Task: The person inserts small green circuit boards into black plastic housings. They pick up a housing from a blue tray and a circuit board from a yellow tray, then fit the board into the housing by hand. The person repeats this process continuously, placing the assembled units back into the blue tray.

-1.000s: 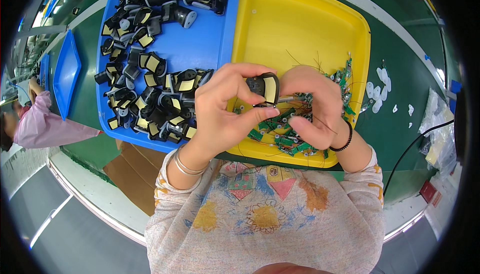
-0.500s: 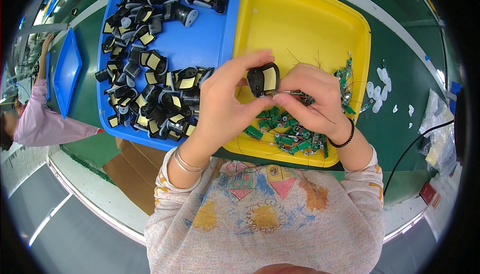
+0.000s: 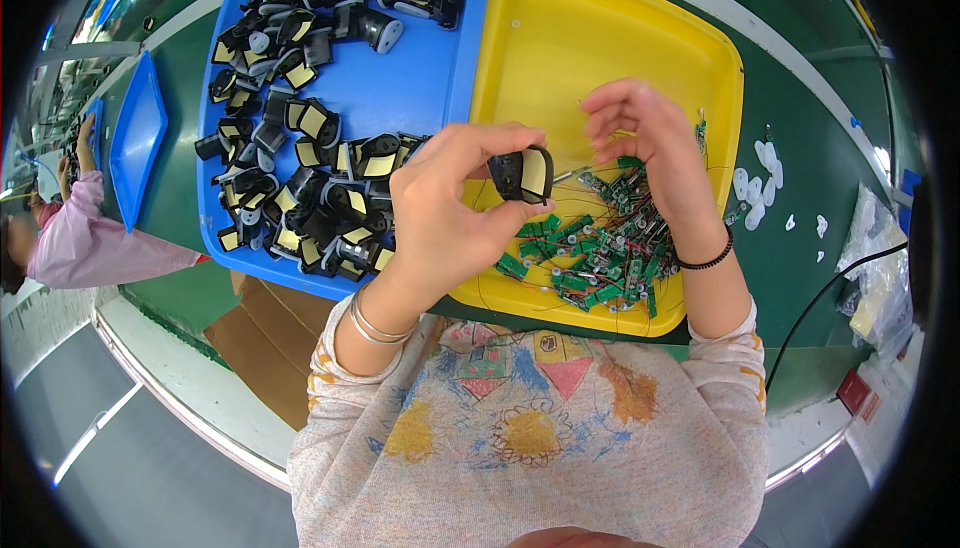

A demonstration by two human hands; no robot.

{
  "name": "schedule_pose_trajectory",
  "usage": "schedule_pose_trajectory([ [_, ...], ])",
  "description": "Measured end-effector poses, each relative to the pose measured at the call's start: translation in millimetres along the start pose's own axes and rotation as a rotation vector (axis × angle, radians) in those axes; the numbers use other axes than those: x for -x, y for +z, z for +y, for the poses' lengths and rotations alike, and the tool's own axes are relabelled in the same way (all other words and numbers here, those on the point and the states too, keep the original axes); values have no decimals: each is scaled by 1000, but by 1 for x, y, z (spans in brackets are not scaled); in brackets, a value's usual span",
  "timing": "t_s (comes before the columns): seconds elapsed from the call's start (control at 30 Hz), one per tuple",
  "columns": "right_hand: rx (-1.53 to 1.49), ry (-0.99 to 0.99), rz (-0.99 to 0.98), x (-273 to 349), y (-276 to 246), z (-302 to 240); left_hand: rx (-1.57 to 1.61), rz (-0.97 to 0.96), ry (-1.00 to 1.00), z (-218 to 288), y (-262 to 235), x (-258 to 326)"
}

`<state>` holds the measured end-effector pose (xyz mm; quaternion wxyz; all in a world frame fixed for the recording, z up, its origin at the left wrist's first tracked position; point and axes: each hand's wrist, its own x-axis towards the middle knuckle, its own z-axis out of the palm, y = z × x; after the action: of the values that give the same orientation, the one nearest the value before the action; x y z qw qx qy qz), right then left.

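Note:
My left hand (image 3: pixel 448 203) grips a small black plastic housing (image 3: pixel 511 176) with a cream pad on its face, held between thumb and fingers over the yellow tray's (image 3: pixel 560 38) left side. A thin metallic piece (image 3: pixel 566 176) shows just right of the housing; whether it is joined to it I cannot tell. My right hand (image 3: pixel 665 153) is raised over the same tray, apart from the housing, its fingers spread and slightly blurred with nothing seen in them. Under it lies a heap of green circuit boards (image 3: pixel 610 268) with thin wires.
A blue tray (image 3: pixel 420 78) at the left holds many black housings (image 3: pixel 310 198) with cream pads. White oval pieces (image 3: pixel 755 193) and a clear plastic bag (image 3: pixel 875 258) lie on the green table at right. A pink-sleeved person (image 3: pixel 100 238) is at far left, near another blue tray (image 3: pixel 137 143).
My right hand has let go at the housing and moved up and right, its fingers opening. The left hand keeps its hold, and the housing has turned slightly.

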<state>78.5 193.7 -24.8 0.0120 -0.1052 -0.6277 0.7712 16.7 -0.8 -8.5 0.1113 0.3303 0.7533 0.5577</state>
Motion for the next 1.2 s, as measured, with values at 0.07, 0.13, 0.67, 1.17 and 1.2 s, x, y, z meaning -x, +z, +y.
schedule_pose_trajectory([
  [0.07, 156, 9, -79, -1, 6, 4, -17, -22, 6, -2, 0, 0],
  [0.13, 104, 173, -225, 1, 6, 2, -88, -38, -6, -1, -1, -2],
  [0.67, -106, 273, -373, 3, 2, -4, -129, -26, -6, -8, -6, -8],
  [1.17, 716, -509, 56, 10, 27, 0, -126, 175, 100, -6, 2, -6],
  [1.2, 796, -572, 76, 10, 27, 1, -122, 177, 97, -6, 3, -5],
])
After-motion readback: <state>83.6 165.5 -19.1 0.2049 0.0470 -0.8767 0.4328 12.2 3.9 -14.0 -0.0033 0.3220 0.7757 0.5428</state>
